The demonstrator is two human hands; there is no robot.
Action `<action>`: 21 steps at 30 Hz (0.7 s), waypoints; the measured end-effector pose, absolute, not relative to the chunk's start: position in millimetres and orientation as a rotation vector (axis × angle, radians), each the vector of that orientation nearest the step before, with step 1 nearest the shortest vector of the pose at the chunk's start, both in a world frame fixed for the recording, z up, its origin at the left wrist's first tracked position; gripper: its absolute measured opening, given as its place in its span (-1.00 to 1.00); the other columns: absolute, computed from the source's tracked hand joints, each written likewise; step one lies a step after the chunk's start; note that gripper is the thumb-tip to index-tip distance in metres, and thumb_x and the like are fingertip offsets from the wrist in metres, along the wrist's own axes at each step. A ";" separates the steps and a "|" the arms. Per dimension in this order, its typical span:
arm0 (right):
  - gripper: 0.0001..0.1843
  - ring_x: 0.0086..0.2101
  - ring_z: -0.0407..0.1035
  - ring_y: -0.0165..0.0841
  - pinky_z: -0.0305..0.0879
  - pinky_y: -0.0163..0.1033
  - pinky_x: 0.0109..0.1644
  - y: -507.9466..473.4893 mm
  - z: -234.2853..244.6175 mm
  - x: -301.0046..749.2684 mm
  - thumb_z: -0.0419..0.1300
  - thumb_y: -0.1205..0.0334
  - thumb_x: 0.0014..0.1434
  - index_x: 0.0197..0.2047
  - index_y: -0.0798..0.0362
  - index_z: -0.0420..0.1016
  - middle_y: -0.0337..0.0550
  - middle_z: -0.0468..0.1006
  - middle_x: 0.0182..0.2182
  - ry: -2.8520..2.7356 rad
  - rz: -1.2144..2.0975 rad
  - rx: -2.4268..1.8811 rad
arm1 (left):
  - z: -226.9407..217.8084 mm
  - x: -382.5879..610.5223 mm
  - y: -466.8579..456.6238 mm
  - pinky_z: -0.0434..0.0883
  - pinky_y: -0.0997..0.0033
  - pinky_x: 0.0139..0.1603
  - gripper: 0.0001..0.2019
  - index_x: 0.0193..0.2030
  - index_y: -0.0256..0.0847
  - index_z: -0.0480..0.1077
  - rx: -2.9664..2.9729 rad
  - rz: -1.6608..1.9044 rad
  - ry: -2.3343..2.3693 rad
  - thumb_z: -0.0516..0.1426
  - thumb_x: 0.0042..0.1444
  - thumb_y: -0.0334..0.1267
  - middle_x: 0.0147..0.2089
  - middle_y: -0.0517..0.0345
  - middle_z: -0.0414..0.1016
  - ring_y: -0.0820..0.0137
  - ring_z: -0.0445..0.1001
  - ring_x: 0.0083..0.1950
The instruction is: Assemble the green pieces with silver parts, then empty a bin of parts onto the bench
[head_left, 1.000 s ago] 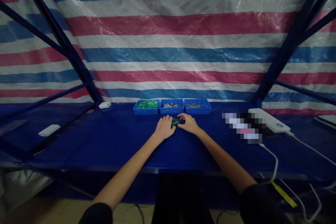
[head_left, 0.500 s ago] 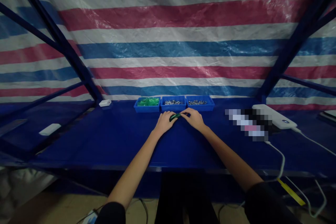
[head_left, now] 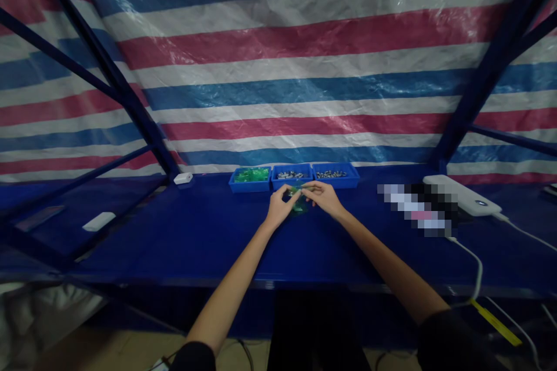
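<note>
My left hand [head_left: 279, 207] and my right hand [head_left: 323, 198] meet over the blue table [head_left: 195, 232], both pinching a small green see-through piece [head_left: 298, 202] held between them. Just behind the hands stand three blue trays in a row. The left tray [head_left: 250, 179] holds green pieces. The middle tray [head_left: 292, 177] and the right tray [head_left: 336, 175] hold small silvery metal parts. Fingertips of both hands are curled on the green piece.
A white power bank [head_left: 461, 195] with a white cable [head_left: 476, 266] lies at the right. Two small white boxes [head_left: 183, 178] [head_left: 98, 221] sit at the left. Dark blue frame bars [head_left: 108, 75] slant on both sides before a striped tarp [head_left: 287, 69].
Both hands rose slightly off the table and drew closer to the trays. The green piece went from flat under the hands to pinched up between the fingertips.
</note>
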State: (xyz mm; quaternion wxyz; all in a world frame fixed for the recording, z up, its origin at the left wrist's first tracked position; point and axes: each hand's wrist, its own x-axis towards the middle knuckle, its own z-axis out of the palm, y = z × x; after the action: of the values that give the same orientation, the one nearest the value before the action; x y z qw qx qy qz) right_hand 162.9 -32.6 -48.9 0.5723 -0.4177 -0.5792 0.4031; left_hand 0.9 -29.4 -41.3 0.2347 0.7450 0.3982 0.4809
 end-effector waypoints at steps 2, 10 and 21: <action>-0.54 -0.51 0.41 -0.38 0.29 -0.35 -0.59 -32.8 -49.4 162.4 0.34 0.00 -0.20 -0.25 0.11 0.51 -0.14 0.55 -0.46 -1.380 0.966 -0.948 | -42.1 1.5 -26.6 0.29 0.46 -0.28 -0.77 -0.42 -0.20 0.32 1.960 1.369 1.068 0.12 0.06 -0.07 -0.44 0.25 0.38 0.44 0.38 -0.36; -0.88 -0.17 0.42 -0.25 0.34 -0.16 -0.15 -34.2 -45.8 171.5 0.26 0.15 -0.03 -0.43 0.01 0.56 -0.12 0.58 -0.26 -1.648 0.523 -0.971 | -52.7 1.5 -19.3 0.32 0.37 -0.20 -0.88 -0.40 -0.20 0.42 2.302 1.384 0.993 0.20 0.02 -0.20 -0.35 0.15 0.43 0.39 0.42 -0.28; -0.63 -0.41 0.47 -0.30 0.35 -0.24 -0.31 -32.3 -45.5 170.4 0.26 0.06 -0.04 -0.18 0.06 0.44 -0.20 0.56 -0.50 -1.491 0.780 -0.983 | -46.2 1.6 -24.4 0.31 0.35 -0.19 -0.87 -0.39 -0.17 0.44 2.255 1.697 1.059 0.24 -0.02 -0.19 -0.33 0.16 0.45 0.37 0.45 -0.25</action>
State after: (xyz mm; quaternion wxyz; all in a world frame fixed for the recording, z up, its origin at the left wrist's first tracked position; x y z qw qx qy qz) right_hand 170.4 -32.3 -45.5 0.5615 -0.4175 -0.6331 0.3311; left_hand 1.6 -24.4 -46.2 0.0636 0.7464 0.3507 0.5619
